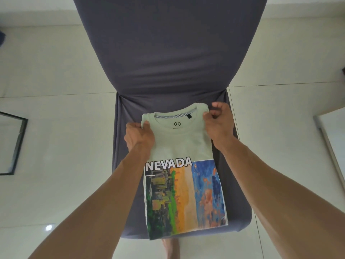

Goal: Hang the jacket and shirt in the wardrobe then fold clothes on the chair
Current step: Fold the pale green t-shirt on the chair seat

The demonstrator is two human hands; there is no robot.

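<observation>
A pale green T-shirt point(180, 143) with the word NEVADA and a colourful landscape print lies folded into a narrow rectangle on the seat of a chair point(168, 58) with a grey-purple cover. Its collar points toward the chair back. My left hand point(139, 136) grips the shirt's left shoulder corner, thumb on top. My right hand point(217, 121) pinches the right shoulder corner by the collar. The shirt's lower edge reaches the front edge of the seat.
White tiled floor point(56, 184) surrounds the chair. A dark-framed glass panel point(13, 144) lies on the floor at the left. A pale framed edge point(328, 139) shows at the right. A bare foot point(170, 248) is visible below the seat.
</observation>
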